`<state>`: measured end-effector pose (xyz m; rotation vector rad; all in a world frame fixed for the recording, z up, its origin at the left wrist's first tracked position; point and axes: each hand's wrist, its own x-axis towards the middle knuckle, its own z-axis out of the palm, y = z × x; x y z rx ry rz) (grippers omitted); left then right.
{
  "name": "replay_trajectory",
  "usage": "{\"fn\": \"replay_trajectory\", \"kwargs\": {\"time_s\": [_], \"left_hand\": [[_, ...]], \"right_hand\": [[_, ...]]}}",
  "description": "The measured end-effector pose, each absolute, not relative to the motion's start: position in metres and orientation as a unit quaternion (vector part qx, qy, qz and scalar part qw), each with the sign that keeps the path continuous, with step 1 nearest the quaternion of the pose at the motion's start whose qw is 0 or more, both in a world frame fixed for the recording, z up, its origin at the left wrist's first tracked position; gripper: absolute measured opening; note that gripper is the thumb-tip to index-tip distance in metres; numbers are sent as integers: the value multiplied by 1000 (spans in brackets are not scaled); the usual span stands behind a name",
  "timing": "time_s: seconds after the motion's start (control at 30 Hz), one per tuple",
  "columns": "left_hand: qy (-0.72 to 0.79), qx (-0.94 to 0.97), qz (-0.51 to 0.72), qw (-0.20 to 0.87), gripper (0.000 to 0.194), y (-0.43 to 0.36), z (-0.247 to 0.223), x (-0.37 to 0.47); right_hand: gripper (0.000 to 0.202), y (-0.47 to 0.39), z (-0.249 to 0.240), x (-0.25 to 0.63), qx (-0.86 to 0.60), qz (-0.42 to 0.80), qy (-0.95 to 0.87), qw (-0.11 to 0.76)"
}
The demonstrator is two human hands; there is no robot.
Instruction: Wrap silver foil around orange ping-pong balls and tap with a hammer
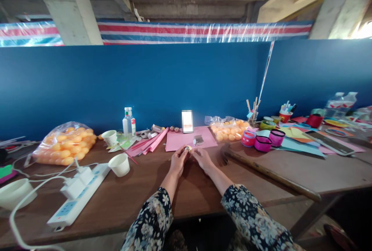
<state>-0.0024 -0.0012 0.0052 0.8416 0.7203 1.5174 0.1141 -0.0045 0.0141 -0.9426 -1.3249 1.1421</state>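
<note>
Two bare hands at work over a brown bench (200, 200). The left hand (178, 160) is nearly closed, its thumb and fingers pinching a small shiny ball (188, 148) just beyond the near edge of the pink paper (174, 141). The right hand (203, 159) is partly curled, its fingertips meeting beside the ball; whether they grip it, or something too fine to resolve, cannot be told.

Principal hazard: slippage. The ball appears smooth and rounded and is held only at the fingertips, so an uneven squeeze or a push from the right hand could eject it. Once loose, it would probably roll, since no raised rim is visible along the near side of the bench. Two similar balls (172, 128) lie beyond the paper, and a dropped one could be confused with them.

Secondary hazards: a small packet (198, 140) lies on the paper near the fingers, where a stray knuckle could push it or spill any loose contents. To the right, the hammer (270, 173) rests near the right forearm; an outward elbow swing could knock its handle.
</note>
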Motion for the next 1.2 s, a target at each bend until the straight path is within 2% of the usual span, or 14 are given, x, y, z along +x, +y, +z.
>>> {"fn": "replay_trajectory", "kwargs": {"time_s": [1.2], "left_hand": [[295,375,653,589,41,0,0,-3]], "right_hand": [[28,1,7,113,-403,486,-527,569]]}}
